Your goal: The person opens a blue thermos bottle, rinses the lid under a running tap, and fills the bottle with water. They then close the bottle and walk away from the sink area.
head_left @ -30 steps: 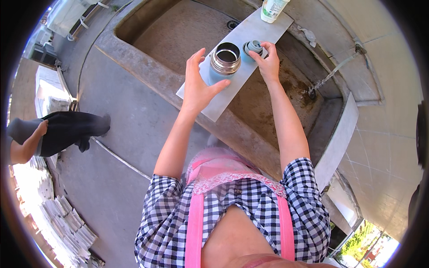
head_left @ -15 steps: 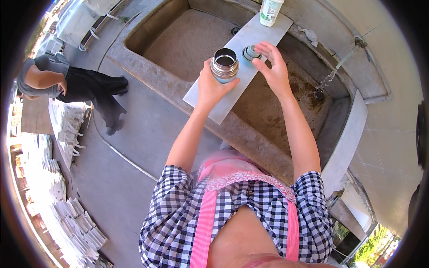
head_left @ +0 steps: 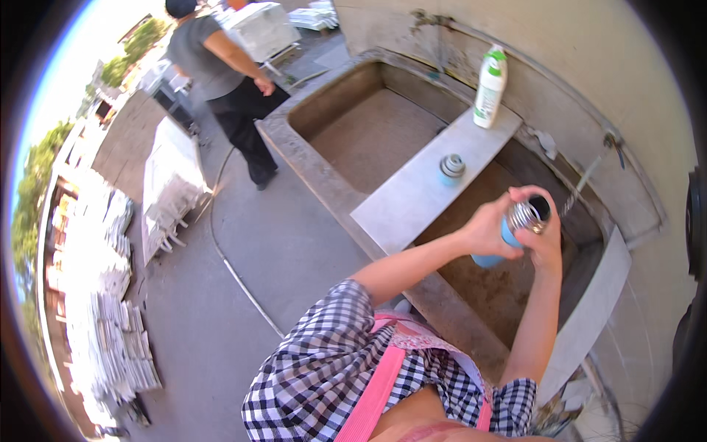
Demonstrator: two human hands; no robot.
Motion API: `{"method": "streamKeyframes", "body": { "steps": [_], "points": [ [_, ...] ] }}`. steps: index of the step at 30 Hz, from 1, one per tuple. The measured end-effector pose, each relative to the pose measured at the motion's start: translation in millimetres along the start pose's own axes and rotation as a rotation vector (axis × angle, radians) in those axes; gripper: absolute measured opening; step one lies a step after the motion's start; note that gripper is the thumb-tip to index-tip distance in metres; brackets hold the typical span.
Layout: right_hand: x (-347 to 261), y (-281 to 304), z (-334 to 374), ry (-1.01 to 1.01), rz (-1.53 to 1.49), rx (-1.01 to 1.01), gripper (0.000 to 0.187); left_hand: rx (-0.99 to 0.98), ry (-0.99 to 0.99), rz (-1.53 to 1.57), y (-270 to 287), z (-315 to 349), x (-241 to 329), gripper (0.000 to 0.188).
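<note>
A light-blue thermos flask [head_left: 524, 217] with a bare steel neck and no lid on it is held tilted over the right-hand basin [head_left: 482, 302], its dark mouth towards the wall. My left hand [head_left: 487, 227] wraps round its body. My right hand [head_left: 546, 247] grips it at the neck, fingers curled round the far side. Water runs from the wall tap [head_left: 611, 138] just beyond the flask; whether it enters the mouth I cannot tell. The flask's blue-and-grey stopper [head_left: 451, 169] stands on the pale board [head_left: 409, 210] across the sink, touched by neither hand.
A white pump bottle with a green top [head_left: 490, 88] stands at the board's far end. The left-hand basin [head_left: 368, 125] lies beyond the board. Another person [head_left: 221, 70] walks at the far left, near a hose [head_left: 236, 272] on the floor and stacked white slabs [head_left: 121, 346].
The flask has moved right, off the board and over the right-hand basin. My right hand has left the stopper and joined the left on the flask. The view has shifted.
</note>
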State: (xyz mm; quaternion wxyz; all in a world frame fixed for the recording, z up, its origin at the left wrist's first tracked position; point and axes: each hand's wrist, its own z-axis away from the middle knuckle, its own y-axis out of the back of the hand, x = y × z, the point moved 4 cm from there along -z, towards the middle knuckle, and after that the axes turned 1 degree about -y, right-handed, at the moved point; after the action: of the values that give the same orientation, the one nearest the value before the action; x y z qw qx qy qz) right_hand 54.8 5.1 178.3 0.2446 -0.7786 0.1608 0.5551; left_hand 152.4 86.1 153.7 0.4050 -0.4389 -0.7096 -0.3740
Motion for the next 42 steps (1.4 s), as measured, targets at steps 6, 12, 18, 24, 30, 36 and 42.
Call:
{"method": "streamKeyframes", "body": {
  "steps": [6,12,18,24,30,36,42],
  "points": [
    [-55,23,31,0.011,0.033,-0.349,0.075,-0.755,0.115,0.787,-60,-11,39,0.079],
    [-55,34,41,0.101,0.111,0.012,0.07,-0.559,0.073,0.43,-62,-20,43,0.072],
    [-65,24,30,0.203,0.366,0.12,0.065,-0.142,-0.029,-0.259,-21,-31,42,0.064],
    [-83,19,17,0.178,0.93,-0.337,0.06,-0.364,0.063,0.009,-2,-21,19,0.068],
    [-83,-4,15,0.205,0.878,-0.278,0.05,-0.242,0.069,-0.1,6,-9,36,0.064],
    [-75,-14,8,0.256,0.973,-0.223,0.035,-0.117,0.081,-0.382,5,-7,42,0.062],
    [-61,-17,-2,0.115,1.013,-0.035,0.022,0.048,-0.104,-0.64,3,-8,33,0.057]
  ]
}}
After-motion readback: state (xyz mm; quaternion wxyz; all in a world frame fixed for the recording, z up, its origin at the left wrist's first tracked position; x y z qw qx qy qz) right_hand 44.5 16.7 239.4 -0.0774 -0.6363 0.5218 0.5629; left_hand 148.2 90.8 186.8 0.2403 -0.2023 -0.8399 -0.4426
